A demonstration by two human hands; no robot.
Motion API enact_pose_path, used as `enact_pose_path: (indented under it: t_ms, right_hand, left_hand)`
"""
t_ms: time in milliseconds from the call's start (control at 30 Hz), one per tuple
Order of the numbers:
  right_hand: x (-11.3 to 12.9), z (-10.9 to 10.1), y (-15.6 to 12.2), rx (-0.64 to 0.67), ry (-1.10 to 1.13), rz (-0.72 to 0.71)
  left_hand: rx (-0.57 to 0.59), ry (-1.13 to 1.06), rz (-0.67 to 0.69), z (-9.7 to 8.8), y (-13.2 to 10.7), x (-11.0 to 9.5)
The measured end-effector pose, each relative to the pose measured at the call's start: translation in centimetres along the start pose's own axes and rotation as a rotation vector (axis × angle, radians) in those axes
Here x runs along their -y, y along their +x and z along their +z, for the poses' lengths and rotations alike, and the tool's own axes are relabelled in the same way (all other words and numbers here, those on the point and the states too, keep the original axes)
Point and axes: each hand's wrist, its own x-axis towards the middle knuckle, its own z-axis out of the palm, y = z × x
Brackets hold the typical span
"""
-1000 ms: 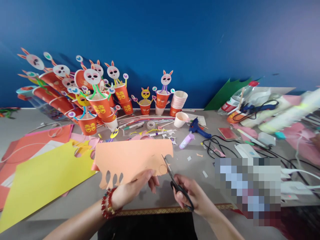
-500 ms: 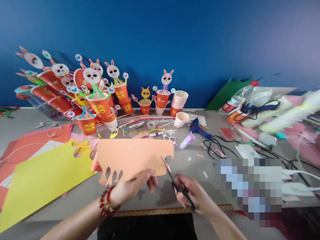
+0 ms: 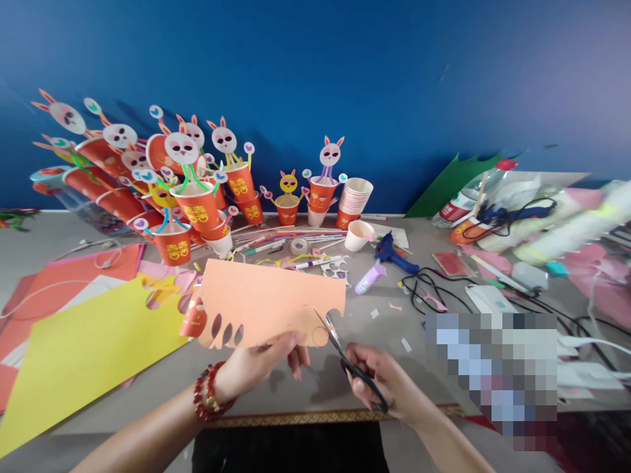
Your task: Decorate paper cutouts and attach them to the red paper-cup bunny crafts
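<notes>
1. At the left of the frame, a yellow sheet (image 3: pixel 83 355) lay flat on the bench (image 3: pixel 379 338). A crowd of red paper-cup rabbits (image 3: pixel 190 207) stood behind it in the upper left.
2. The left hand (image 3: pixel 256 368), with a bead bracelet (image 3: pixel 206 394) at the wrist, sat at lower centre. Its fingers were pinched shut on the lower edge of the orange sheet (image 3: pixel 266 299).
3. The orange sheet was held up off the bench at centre frame, above and beyond both hands. Its long axis ran left to right, dipping a little toward the right. It was pale orange, with oval holes cut along its lower left edge, a notched right end and a drawn circle near its lower right corner.
4. The scissors (image 3: pixel 340 348) slanted from the right hand (image 3: pixel 389 387) up and to the left. Their blades were narrowly parted at the sheet's lower right edge, right at the circle.
5. The right hand sat lower right of centre, its fingers closed through the black handles. The left hand's fingertips lay just beside the circle on its left.
6. Farther right, a blue glue gun (image 3: pixel 392 253) and black cables (image 3: pixel 434 289) lay on the bench.
</notes>
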Motion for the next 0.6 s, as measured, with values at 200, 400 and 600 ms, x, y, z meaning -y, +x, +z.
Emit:
enact_pose_path:
  t_ms: [200,400,600]
  right_hand:
    - [0.0,0.0,0.0,0.010,-0.001,0.014]
    - [0.0,-0.3,0.0,0.037,-0.005,0.015]
    - [-0.1,-0.4,-0.1,0.032,-0.004,0.020]
  left_hand:
    - [0.010,-0.088,0.012,-0.1,0.2,0.7]
    - [0.001,-0.097,0.009,-0.2,0.2,0.0]
    - [0.003,-0.075,-0.011,-0.4,0.2,-0.8]
